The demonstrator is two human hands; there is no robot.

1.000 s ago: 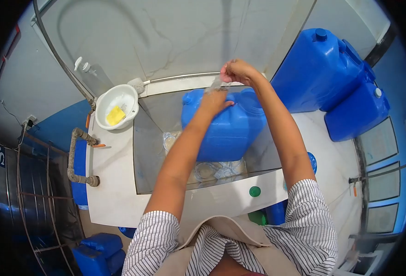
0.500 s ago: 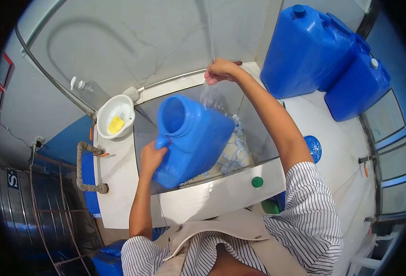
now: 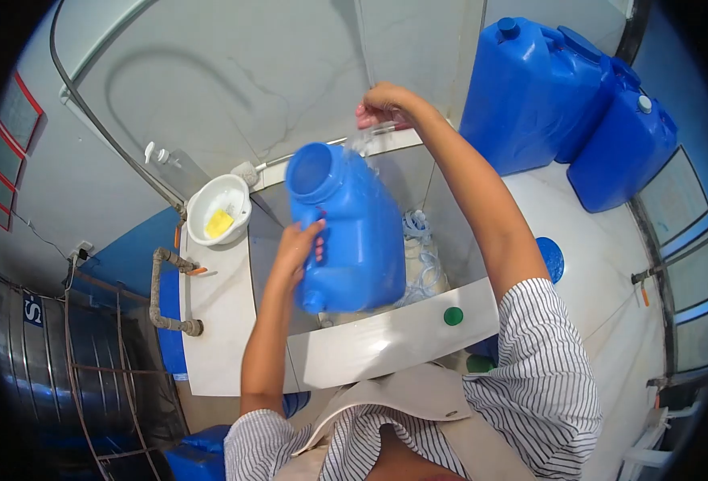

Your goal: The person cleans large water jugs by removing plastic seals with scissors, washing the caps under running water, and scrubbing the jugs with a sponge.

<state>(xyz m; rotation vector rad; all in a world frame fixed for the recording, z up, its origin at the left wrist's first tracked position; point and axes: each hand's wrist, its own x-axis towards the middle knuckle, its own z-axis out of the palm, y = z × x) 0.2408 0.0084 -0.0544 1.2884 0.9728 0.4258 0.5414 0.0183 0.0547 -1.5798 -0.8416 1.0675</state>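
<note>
My left hand [image 3: 298, 250] is wrapped around the handle of a blue plastic jug [image 3: 358, 248]. The jug is tilted over the sink [image 3: 272, 228], its wide open mouth facing up toward me. Above its far side, my right hand [image 3: 384, 104] has its fingers curled closed. Water [image 3: 362, 143] splashes just below those fingers onto the jug's upper side. What the right fingers hold is hidden; a thin line runs down the wall toward them. Pale items with light-blue strips [image 3: 422, 264] lie in the sink, partly behind the jug.
On the left counter stand a white bowl [image 3: 202, 207] with a yellow sponge [image 3: 219, 224] and a pump bottle [image 3: 179, 170]. A long-handled brush [image 3: 246, 172] lies behind the sink. A green cap [image 3: 453, 316] sits on the front ledge. Large blue containers [image 3: 522, 104] and a blue lid [image 3: 550, 258] are right.
The jug has turned more upright in my left hand, its mouth rising slightly. My right hand has moved a little up, and the splash now lands nearer the jug's mouth.
</note>
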